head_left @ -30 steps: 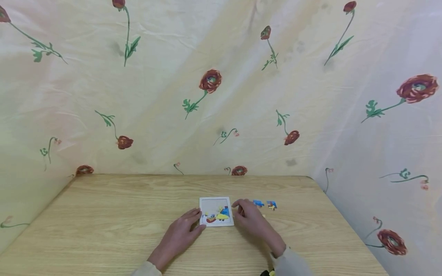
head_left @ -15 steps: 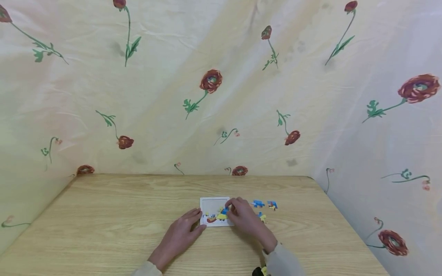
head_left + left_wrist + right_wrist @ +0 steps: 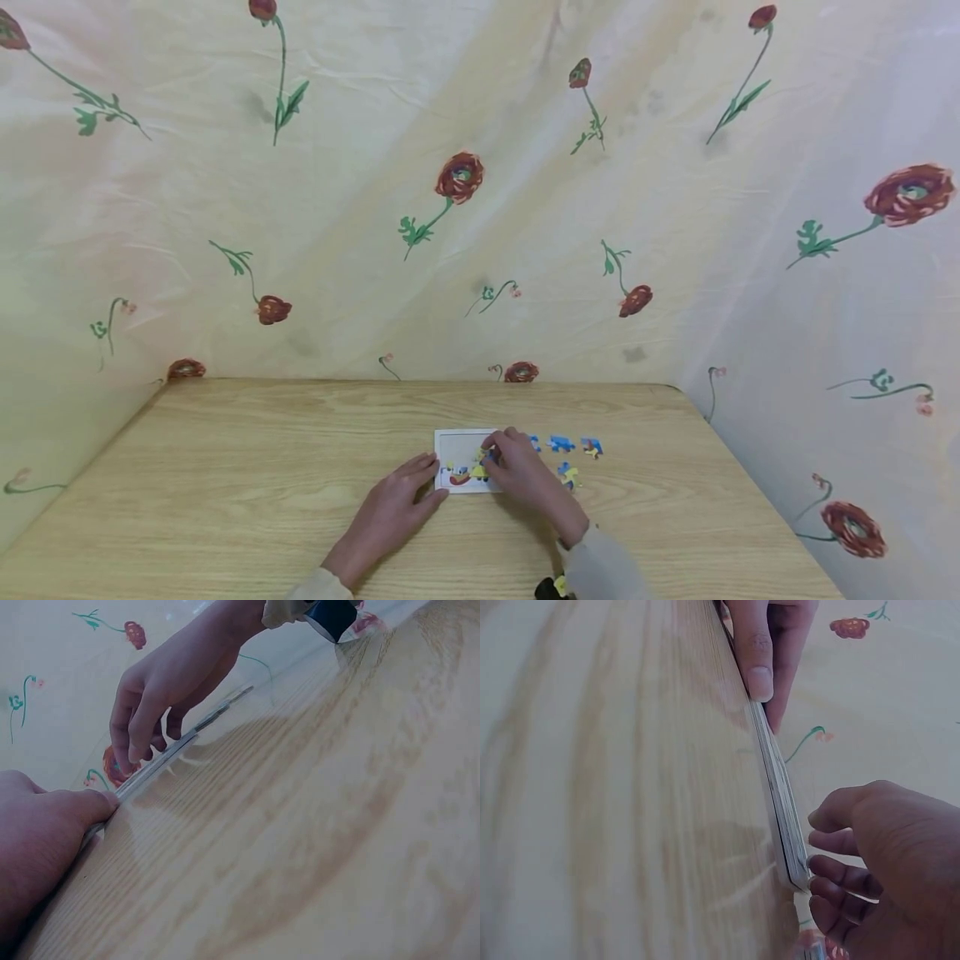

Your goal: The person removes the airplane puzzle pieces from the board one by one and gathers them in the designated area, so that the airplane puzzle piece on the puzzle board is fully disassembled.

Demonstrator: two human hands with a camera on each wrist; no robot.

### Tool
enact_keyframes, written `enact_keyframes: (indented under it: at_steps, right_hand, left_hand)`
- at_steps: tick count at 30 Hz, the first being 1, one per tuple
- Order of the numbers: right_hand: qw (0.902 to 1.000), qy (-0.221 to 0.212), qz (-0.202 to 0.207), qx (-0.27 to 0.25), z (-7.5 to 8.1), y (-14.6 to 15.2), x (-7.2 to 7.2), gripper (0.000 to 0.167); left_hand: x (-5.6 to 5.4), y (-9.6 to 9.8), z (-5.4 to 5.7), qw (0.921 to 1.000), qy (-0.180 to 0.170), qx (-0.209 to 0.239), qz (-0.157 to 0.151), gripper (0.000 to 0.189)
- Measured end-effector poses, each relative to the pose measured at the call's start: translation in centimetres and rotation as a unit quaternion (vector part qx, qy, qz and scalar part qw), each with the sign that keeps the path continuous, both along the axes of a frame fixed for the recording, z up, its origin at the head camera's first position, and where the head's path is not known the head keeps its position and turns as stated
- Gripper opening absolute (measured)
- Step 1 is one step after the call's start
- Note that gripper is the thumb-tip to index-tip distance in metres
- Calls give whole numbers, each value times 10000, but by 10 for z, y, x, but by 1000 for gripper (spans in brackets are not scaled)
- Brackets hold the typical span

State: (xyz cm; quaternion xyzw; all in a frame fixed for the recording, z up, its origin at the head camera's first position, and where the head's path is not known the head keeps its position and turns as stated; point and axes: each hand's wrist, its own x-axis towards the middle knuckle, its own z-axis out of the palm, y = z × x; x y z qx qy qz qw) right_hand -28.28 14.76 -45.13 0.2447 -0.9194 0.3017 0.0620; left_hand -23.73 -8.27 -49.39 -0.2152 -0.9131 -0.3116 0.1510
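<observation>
A small white-framed jigsaw puzzle tray (image 3: pixel 461 448) lies on the table, with colourful pieces along its near side. My left hand (image 3: pixel 401 498) rests at its left edge, fingers nearly straight and thumb by the near corner. In the right wrist view that thumb (image 3: pixel 759 679) lies along the rim. Over the tray's right half is my right hand (image 3: pixel 521 471), fingers bent down at the yellow and blue pieces (image 3: pixel 480 472) and partly covering them. In the right wrist view the right hand's loosely curled fingers (image 3: pixel 832 870) show nothing between them.
Right of the tray lie several loose pieces: a blue one (image 3: pixel 560 443), a blue and red one (image 3: pixel 592 447) and a blue and yellow one (image 3: pixel 568 475). A flower-patterned cloth (image 3: pixel 360 208) surrounds the wooden table (image 3: pixel 285 467). A black and yellow thing (image 3: pixel 551 587) is by the right sleeve.
My right hand has moved left from beside the tray to over its right half, uncovering loose pieces on the table. My left hand and the tray have stayed in place.
</observation>
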Motion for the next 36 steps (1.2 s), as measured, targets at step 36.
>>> enact_keyframes:
  at_steps: [36]
  right_hand:
    - [9977,-505,-444,-63,2,-6,0,22]
  left_hand:
    - [-2,2,1,9999,-146,-48,-4,47]
